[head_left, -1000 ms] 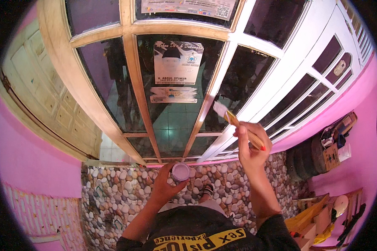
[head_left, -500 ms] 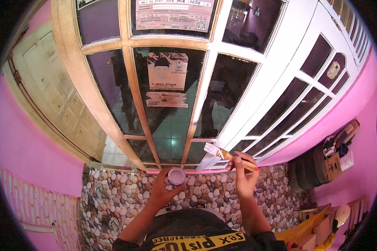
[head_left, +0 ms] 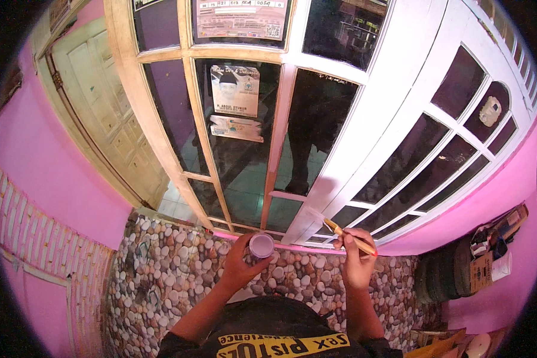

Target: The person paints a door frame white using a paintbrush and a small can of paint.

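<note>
**Brush by the white post, cup at 6 o'clock**

So the right hand is gripping the brush over at 4 o'clock, tip pointing toward 10. Can't tell if it's touching the post, pale on pale. Left hand is wrapping around the cup, just below centre. My worry: an overloaded or slipping brush could be smearing the nearby pane, and a tilting cup could be spilling onto the floor. Count: one brush, one cup, two hands.

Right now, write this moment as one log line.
left hand: holds small open container | right hand: holds paintbrush | paintbrush: pointed toward white frame, contact unclear
</note>
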Tool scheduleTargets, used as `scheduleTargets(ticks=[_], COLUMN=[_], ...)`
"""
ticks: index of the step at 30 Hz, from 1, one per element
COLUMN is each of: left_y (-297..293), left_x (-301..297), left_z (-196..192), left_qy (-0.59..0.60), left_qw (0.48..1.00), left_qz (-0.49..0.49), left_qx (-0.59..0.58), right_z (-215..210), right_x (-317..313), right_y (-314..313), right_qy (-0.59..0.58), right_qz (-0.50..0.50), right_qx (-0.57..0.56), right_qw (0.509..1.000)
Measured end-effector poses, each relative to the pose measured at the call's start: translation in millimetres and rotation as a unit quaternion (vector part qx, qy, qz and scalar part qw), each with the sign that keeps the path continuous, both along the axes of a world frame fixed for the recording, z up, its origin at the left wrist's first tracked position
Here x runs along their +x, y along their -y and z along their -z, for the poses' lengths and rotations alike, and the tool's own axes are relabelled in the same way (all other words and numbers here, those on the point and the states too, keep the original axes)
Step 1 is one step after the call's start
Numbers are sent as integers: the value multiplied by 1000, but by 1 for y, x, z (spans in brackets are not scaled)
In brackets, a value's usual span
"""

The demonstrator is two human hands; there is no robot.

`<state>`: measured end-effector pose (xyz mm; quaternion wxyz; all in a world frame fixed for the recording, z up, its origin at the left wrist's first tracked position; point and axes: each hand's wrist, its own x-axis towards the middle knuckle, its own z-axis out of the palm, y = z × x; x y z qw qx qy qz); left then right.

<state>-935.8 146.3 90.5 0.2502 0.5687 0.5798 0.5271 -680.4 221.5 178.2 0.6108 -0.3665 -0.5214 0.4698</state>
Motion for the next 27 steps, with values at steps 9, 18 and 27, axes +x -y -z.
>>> scheduleTargets(ticks=[9,18,27], left_y=[-7,-33,-69], left_x=[23,-14,-86], left_z=[-14,3,-16], left_qy=[17,26,-2], left_qw=[998,999,988], left_qz=[-39,15,152], left_qx=[40,34,5], right_z=[-5,-11,-30], right_x=[14,-22,-105], right_y=[-2,-1,14], right_qy=[-1,36,22], right_qz=[-30,27,137], right_qx=[52,39,25], right_qw=[998,998,990])
